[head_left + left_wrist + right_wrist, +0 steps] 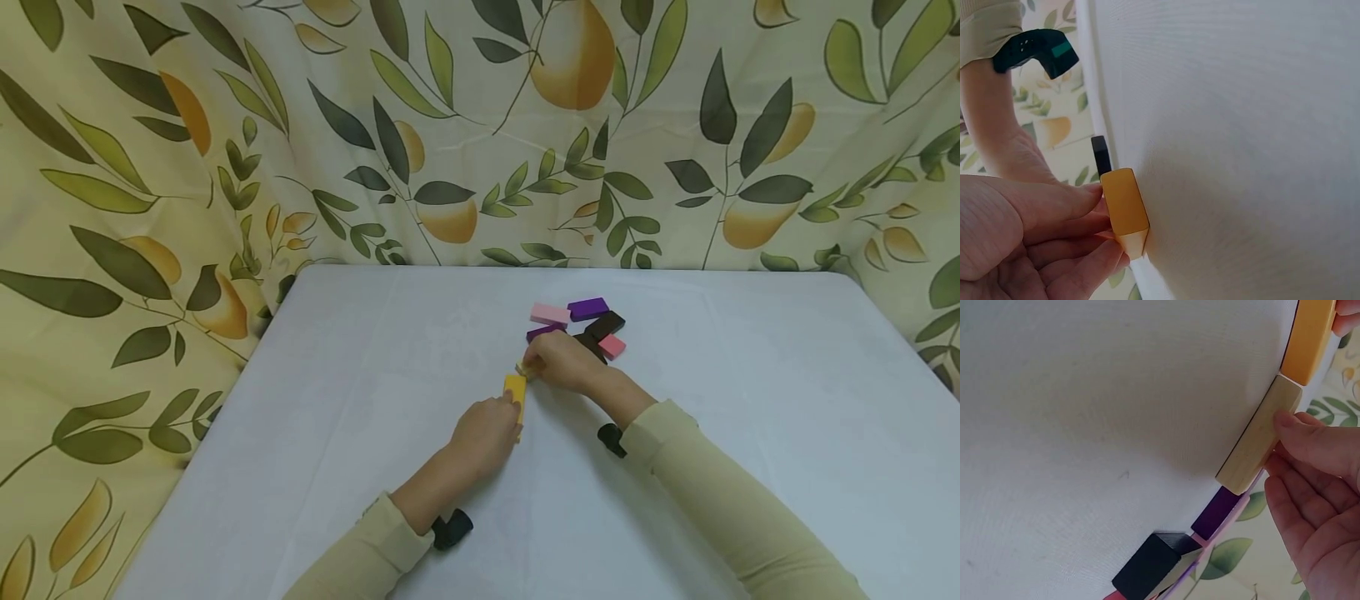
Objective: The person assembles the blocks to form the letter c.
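Note:
My left hand (487, 433) grips a yellow block (515, 387) low over the white table, thumb on one side and fingers on the other in the left wrist view. Just beyond it, my right hand (564, 362) pinches a plain wooden block (1260, 434) between thumb and fingers; in the head view that hand covers most of it. The near ends of these two blocks come right up to each other in the right wrist view, at a slight angle. Behind the right hand lies a purple block (546, 332), partly hidden by it.
Around the right hand's far side lie a light pink block (550, 314), another purple block (588, 308), a black block (606, 324), a second dark block (592, 347) and a darker pink one (612, 346). A leaf-and-fruit patterned curtain (465, 150) hangs behind the white table (360, 375).

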### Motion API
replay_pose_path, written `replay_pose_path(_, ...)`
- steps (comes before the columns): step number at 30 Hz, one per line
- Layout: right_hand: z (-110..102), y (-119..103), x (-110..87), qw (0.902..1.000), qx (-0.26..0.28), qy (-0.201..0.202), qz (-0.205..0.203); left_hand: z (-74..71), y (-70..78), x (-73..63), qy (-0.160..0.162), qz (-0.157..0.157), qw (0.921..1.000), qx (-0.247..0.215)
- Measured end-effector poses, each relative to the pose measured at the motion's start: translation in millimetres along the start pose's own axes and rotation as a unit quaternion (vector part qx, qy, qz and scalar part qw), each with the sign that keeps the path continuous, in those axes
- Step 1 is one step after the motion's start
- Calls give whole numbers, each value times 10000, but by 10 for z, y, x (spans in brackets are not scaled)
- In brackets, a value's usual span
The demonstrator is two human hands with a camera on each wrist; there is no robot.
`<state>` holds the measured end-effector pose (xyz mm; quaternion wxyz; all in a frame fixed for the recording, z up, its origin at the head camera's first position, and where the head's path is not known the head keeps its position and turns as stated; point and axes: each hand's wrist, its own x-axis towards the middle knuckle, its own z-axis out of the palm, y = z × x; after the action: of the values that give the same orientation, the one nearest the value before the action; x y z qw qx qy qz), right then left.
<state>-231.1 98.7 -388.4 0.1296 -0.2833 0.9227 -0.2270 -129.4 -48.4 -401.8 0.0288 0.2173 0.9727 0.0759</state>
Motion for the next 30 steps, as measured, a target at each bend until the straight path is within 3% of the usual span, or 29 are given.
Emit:
replay_pose_path(19, 0, 0, 17, 9998, -106, 75, -115, 24, -20, 10, 125, 43, 9999, 12)
replay_pose_path(30, -44, 11, 27, 9989, -317, -79, -342, 28, -35, 7, 115, 47, 9999, -53)
